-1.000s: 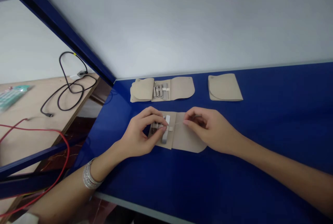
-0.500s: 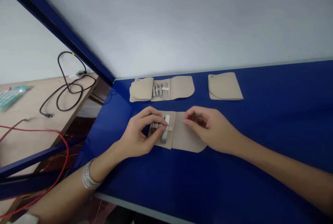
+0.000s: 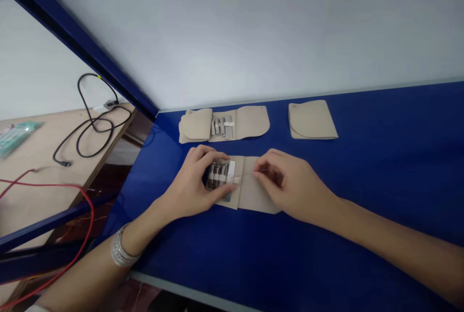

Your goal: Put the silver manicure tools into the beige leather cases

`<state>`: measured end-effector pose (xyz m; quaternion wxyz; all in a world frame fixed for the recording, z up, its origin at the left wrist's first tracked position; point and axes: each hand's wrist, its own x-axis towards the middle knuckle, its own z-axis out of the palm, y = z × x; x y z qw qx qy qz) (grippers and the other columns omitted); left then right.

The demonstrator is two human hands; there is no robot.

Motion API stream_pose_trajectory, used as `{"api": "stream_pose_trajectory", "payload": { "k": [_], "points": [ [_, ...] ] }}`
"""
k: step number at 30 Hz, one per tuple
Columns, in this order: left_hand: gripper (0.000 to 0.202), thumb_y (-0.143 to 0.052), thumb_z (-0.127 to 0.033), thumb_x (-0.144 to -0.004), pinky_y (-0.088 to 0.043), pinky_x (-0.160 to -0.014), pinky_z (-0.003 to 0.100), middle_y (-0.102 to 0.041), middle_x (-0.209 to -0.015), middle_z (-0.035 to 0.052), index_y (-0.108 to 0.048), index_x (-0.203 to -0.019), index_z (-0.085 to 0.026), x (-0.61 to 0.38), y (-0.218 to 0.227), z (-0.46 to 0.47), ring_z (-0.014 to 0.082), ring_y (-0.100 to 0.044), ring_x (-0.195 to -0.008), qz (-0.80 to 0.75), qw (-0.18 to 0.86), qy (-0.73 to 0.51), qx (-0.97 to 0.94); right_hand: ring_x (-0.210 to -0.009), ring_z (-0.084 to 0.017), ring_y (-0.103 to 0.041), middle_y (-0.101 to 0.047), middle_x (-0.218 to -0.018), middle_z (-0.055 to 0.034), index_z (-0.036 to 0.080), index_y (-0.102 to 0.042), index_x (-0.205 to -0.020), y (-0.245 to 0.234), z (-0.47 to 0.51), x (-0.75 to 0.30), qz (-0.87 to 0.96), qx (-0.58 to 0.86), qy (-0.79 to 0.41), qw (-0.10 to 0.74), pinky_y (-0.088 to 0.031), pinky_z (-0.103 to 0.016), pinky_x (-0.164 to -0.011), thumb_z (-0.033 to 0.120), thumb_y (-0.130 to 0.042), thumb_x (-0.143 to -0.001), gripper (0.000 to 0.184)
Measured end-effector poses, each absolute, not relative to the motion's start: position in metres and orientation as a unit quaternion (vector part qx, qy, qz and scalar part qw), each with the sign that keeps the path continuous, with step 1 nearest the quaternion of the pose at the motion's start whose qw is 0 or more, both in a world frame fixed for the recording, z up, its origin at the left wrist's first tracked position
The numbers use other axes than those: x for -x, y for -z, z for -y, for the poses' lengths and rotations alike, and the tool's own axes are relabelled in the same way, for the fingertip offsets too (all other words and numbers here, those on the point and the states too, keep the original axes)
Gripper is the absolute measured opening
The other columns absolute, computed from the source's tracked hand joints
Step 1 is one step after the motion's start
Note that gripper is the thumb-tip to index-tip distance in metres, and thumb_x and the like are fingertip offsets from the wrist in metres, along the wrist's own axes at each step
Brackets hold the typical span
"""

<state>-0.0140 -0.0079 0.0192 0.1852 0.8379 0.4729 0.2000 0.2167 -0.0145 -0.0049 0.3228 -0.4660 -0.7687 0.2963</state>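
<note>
An unfolded beige manicure case (image 3: 259, 198) lies on the blue table, several metal nail tools (image 3: 218, 174) held under its pale strap. My left hand (image 3: 192, 179) rests at the case's left side with thumb and fingers apart around the tools, the thumb near the strap's right end. Over the case's bare right flap, my right hand (image 3: 288, 179) is closed in a pinch on a thin stick-like metal tool (image 3: 247, 174). Its tip points left toward the strap, and the exact kind of tool is too small to tell.
Behind my hands lies another open beige case (image 3: 253, 122) with tools, overlapped by a folded one (image 3: 195, 125). A closed beige case (image 3: 313, 120) sits to the right. On the left are a blue frame, a wooden table (image 3: 32, 196) and a black cable (image 3: 78, 140).
My left thumb and fingers have spread from a pinch at the strap, uncovering more tools. My right hand has shifted slightly left, and the thin tool now shows extending toward the strap.
</note>
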Motion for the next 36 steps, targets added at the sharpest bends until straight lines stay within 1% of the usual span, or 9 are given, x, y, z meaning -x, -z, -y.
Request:
{"api": "stream_pose_trajectory", "payload": {
  "k": [2, 7, 10, 14, 18, 22, 27, 31, 36],
  "points": [
    [0.051, -0.074, -0.041, -0.077, -0.045, -0.097, 0.044, -0.054, -0.115, 0.0100, -0.058, -0.121, -0.020, 0.014, -0.020, 0.008, 0.0257, -0.050, -0.108, -0.475, 0.195, -0.174, -0.840, -0.060, -0.010, -0.053, -0.058, -0.080, -0.0021, 0.017, -0.060, -0.082, 0.006, 0.015, -0.216, 0.771, 0.468, -0.279, 0.329, -0.042, -0.024, -0.055, 0.013, -0.054, -0.084, 0.007],
    [0.051, -0.071, -0.040, -0.079, -0.045, -0.098, 0.045, -0.053, -0.117, 0.0103, -0.055, -0.124, -0.021, 0.014, -0.020, 0.007, 0.0257, -0.049, -0.109, -0.468, 0.209, -0.170, -0.842, -0.058, -0.010, -0.053, -0.057, -0.079, -0.0024, 0.016, -0.059, -0.082, 0.006, 0.017, -0.216, 0.775, 0.480, -0.245, 0.329, -0.043, -0.024, -0.055, 0.012, -0.053, -0.084, 0.007],
    [0.050, -0.070, -0.037, -0.080, -0.045, -0.099, 0.046, -0.053, -0.118, 0.0109, -0.054, -0.125, -0.020, 0.014, -0.020, 0.008, 0.0266, -0.050, -0.111, -0.458, 0.214, -0.173, -0.845, -0.059, -0.011, -0.051, -0.056, -0.082, -0.0039, 0.016, -0.059, -0.084, 0.004, 0.016, -0.218, 0.793, 0.483, -0.218, 0.300, -0.042, -0.025, -0.055, 0.013, -0.049, -0.087, 0.010],
    [0.051, -0.068, -0.028, -0.082, -0.045, -0.102, 0.047, -0.052, -0.123, 0.0121, -0.051, -0.129, -0.022, 0.015, -0.022, 0.010, 0.0280, -0.049, -0.117, -0.436, 0.241, -0.176, -0.849, -0.059, -0.012, -0.051, -0.058, -0.088, -0.0063, 0.016, -0.061, -0.088, 0.001, 0.015, -0.223, 0.813, 0.482, -0.185, 0.271, -0.042, -0.027, -0.055, 0.017, -0.045, -0.092, 0.017],
    [0.056, -0.065, -0.016, -0.080, -0.041, -0.108, 0.047, -0.049, -0.130, 0.0125, -0.047, -0.133, -0.022, 0.016, -0.023, 0.011, 0.0272, -0.047, -0.124, -0.402, 0.281, -0.179, -0.853, -0.063, -0.012, -0.052, -0.057, -0.091, -0.0073, 0.017, -0.066, -0.095, 0.001, 0.014, -0.225, 0.829, 0.458, -0.193, 0.257, -0.043, -0.027, -0.058, 0.020, -0.043, -0.095, 0.023],
    [0.066, -0.061, -0.006, -0.073, -0.040, -0.112, 0.047, -0.044, -0.134, 0.0136, -0.044, -0.135, -0.021, 0.017, -0.023, 0.010, 0.0278, -0.042, -0.130, -0.373, 0.305, -0.198, -0.853, -0.062, -0.012, -0.050, -0.054, -0.088, -0.0067, 0.017, -0.069, -0.098, 0.003, 0.015, -0.225, 0.848, 0.434, -0.193, 0.236, -0.041, -0.028, -0.057, 0.015, -0.045, -0.093, 0.025],
    [0.068, -0.059, -0.004, -0.070, -0.040, -0.111, 0.047, -0.042, -0.135, 0.0140, -0.044, -0.134, -0.020, 0.018, -0.023, 0.008, 0.0277, -0.042, -0.130, -0.370, 0.294, -0.182, -0.862, -0.059, -0.010, -0.047, -0.056, -0.086, -0.0055, 0.018, -0.071, -0.096, 0.003, 0.011, -0.225, 0.835, 0.429, -0.226, 0.260, -0.039, -0.026, -0.054, 0.016, -0.047, -0.092, 0.024],
    [0.068, -0.059, -0.004, -0.069, -0.041, -0.110, 0.047, -0.046, -0.132, 0.0125, -0.044, -0.132, -0.021, 0.020, -0.021, 0.006, 0.0278, -0.045, -0.126, -0.389, 0.266, -0.181, -0.863, -0.057, -0.010, -0.048, -0.059, -0.087, -0.0054, 0.018, -0.071, -0.093, 0.001, 0.009, -0.225, 0.818, 0.442, -0.245, 0.274, -0.039, -0.025, -0.053, 0.016, -0.049, -0.091, 0.022],
    [0.062, -0.055, -0.003, -0.070, -0.042, -0.107, 0.043, -0.050, -0.128, 0.0104, -0.048, -0.129, -0.020, 0.022, -0.020, 0.004, 0.0254, -0.049, -0.121, -0.413, 0.232, -0.191, -0.860, -0.054, -0.009, -0.047, -0.057, -0.081, -0.0033, 0.018, -0.068, -0.086, -0.003, 0.006, -0.227, 0.805, 0.440, -0.286, 0.277, -0.039, -0.024, -0.051, 0.016, -0.054, -0.087, 0.014]
  ]
}}
